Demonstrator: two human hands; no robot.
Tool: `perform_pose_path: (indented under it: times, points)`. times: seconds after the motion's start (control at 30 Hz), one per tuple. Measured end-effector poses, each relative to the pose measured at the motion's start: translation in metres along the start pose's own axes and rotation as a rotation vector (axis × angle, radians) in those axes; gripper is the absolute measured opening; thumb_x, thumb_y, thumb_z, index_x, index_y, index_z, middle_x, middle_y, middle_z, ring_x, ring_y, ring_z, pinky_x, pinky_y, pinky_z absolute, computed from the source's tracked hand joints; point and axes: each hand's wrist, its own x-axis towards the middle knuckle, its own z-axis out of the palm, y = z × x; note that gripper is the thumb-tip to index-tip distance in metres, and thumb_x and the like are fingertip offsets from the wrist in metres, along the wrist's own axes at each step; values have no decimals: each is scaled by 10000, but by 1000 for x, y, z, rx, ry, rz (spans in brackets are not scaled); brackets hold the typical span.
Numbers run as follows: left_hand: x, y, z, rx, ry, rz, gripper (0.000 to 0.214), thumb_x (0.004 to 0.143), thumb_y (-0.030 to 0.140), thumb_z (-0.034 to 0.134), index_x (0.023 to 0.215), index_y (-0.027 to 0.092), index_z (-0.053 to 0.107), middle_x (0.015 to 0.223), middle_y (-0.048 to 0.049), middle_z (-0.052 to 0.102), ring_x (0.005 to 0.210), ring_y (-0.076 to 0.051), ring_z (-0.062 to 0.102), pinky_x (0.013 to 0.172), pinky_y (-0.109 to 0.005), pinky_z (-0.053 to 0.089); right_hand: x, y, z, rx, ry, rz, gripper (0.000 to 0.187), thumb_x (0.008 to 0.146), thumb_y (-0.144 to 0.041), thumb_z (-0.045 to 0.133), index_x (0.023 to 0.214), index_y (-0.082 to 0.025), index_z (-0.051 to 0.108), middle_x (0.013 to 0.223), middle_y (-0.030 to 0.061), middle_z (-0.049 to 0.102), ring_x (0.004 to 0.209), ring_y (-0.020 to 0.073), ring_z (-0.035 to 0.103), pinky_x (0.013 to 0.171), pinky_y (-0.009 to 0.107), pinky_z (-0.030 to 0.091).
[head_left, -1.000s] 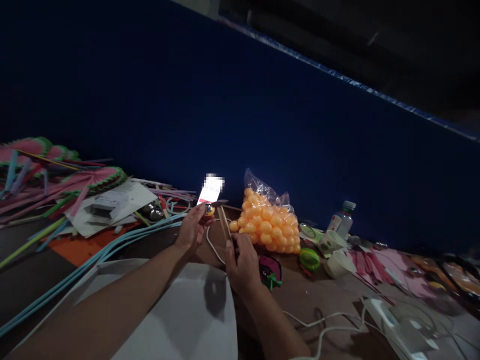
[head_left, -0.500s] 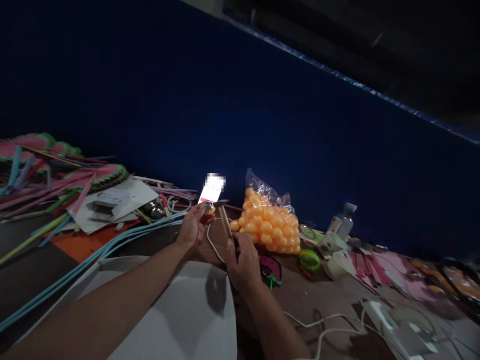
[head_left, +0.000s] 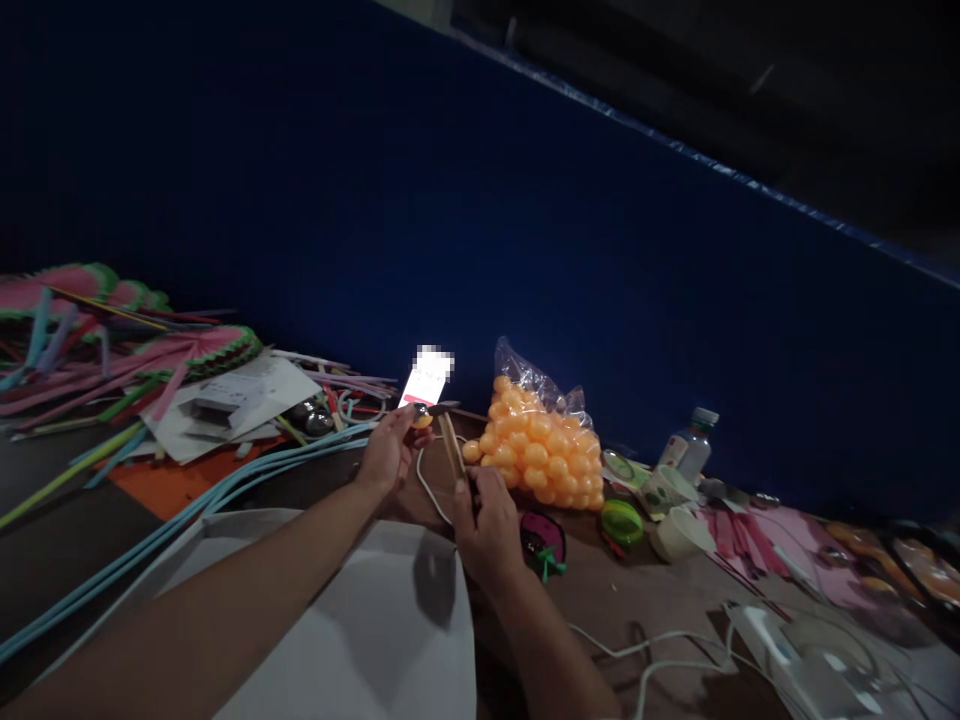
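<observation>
My left hand (head_left: pixel 388 450) pinches a small ball (head_left: pixel 423 417), which looks shiny and dark on top and orange below. In my right hand (head_left: pixel 489 525) is the wooden handle of what looks like a small hammer (head_left: pixel 453 447), gripped low and held nearly upright. Its dark, tapered head lies just right of the ball; whether the two touch I cannot tell. A phone with a lit screen (head_left: pixel 424 382) stands behind the left fingertips. Right of the hammer, a clear plastic bag (head_left: pixel 544 450) full of orange balls rests on the table.
A white tray-like sheet (head_left: pixel 375 640) lies beneath my forearms. Light-blue tubes (head_left: pixel 247 485) and watermelon-patterned paper fans (head_left: pixel 202 350) spread leftward. On the right are a green striped ball (head_left: pixel 621 522), a paper cup (head_left: pixel 681 535), a bottle (head_left: pixel 694 442) and a white cable (head_left: pixel 660 665).
The whole view has shifted very slightly. Both hands keep their grips on the ball and the hammer, in nearly the same places.
</observation>
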Motion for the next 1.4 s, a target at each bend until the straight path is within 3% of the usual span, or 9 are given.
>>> perform_pose_path:
  times: [0.23,0.57,1.4]
  points:
    - [0,0,0,42,34,-21,304,691,378,715,781,127,569,661,-1,594,544,-80,560,540,-205,490,1,-2,0,5,-38,15,181,897,-232,427,1005,-161,554,903,82,577,860,199,556,771,329,462]
    - [3,-5,-4,70,-1,26,347,650,419,744,750,132,575,650,8,587,543,-79,549,510,-199,473,1,2,0,6,-30,22,170,900,-229,426,1001,-168,549,905,74,572,858,195,549,784,329,454]
    - [4,-6,-5,95,19,43,341,657,420,732,767,135,579,661,6,591,552,-86,554,526,-212,480,0,5,1,-4,-12,-8,178,900,-224,420,998,-164,557,890,73,579,857,193,557,785,327,460]
